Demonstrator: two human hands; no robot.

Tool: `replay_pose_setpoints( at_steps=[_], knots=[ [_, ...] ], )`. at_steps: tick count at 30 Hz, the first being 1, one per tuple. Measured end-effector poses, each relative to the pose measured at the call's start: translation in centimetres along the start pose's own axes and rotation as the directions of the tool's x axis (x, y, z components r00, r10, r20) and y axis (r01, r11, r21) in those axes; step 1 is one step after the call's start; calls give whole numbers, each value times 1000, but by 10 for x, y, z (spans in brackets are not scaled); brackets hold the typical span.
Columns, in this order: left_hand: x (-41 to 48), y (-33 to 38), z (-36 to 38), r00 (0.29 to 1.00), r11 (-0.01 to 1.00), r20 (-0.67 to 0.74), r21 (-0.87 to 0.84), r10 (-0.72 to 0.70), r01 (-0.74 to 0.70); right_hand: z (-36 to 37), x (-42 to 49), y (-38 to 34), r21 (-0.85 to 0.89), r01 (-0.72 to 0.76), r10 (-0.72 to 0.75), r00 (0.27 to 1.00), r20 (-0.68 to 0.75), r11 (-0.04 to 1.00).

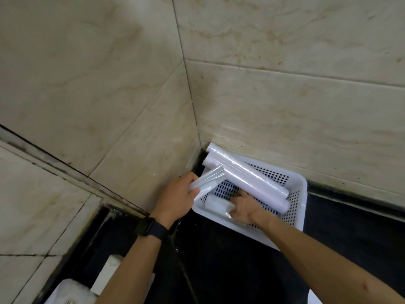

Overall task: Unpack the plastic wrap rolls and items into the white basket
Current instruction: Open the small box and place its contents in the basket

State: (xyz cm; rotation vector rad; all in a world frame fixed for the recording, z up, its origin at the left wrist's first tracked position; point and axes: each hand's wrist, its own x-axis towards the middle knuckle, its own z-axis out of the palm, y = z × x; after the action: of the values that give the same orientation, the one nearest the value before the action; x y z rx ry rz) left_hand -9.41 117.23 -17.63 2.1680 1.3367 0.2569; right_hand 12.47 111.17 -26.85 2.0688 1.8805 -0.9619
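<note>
Head cam: white basket (301,195) sits on dark counter (230,270), tucked into corner of tiled wall (109,84). Left hand (178,197), w/ black watch (150,227) on wrist, has fingers (194,190) curled around a short clear roll (207,178) at basket's left rim. Right hand (244,207) is inside basket, fingers (242,194) bent down, pressing on a small white packet (217,205) just left of them. Two long wrap rolls (247,178) lie side by side diagonally across basket, just beyond right fingertips, far ends propped on back rim by wall.
</note>
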Motion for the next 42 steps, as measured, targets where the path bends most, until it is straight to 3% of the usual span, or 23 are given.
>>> replay_pose_setpoints(
  at_steps=[6,10,13,16,20,24,30,37,40,42],
  knots=[
    [20,4,13,986,1000,167,-1,18,-18,15,-17,19,311,70,-33,992,-123,948],
    [35,5,21,960,995,281,99,-8,-21,23,-23,32,254,129,-101,988,-120,959],
    [44,13,30,922,981,385,193,-51,-26,24,-28,35,367,134,-91,987,-132,921],
    [53,27,44,882,949,461,310,-95,-59,28,-37,42,655,57,60,986,-156,754],
    [62,47,67,903,810,428,542,-37,-224,37,-49,49,838,-28,233,965,-119,544],
    [67,53,88,877,853,478,474,-42,-218,32,-55,51,881,-51,312,943,-112,469],
    [55,30,110,884,834,468,483,13,-267,30,-54,50,835,-94,289,954,-80,541],
    [56,25,114,852,900,522,392,-45,-193,22,-51,38,676,-136,310,940,-143,724],
    [55,20,115,857,878,515,420,-22,-230,16,-50,31,561,-162,212,977,-25,812],
    [55,16,116,865,856,502,447,2,-262,15,-51,30,584,-138,149,988,29,800]
  ],
)
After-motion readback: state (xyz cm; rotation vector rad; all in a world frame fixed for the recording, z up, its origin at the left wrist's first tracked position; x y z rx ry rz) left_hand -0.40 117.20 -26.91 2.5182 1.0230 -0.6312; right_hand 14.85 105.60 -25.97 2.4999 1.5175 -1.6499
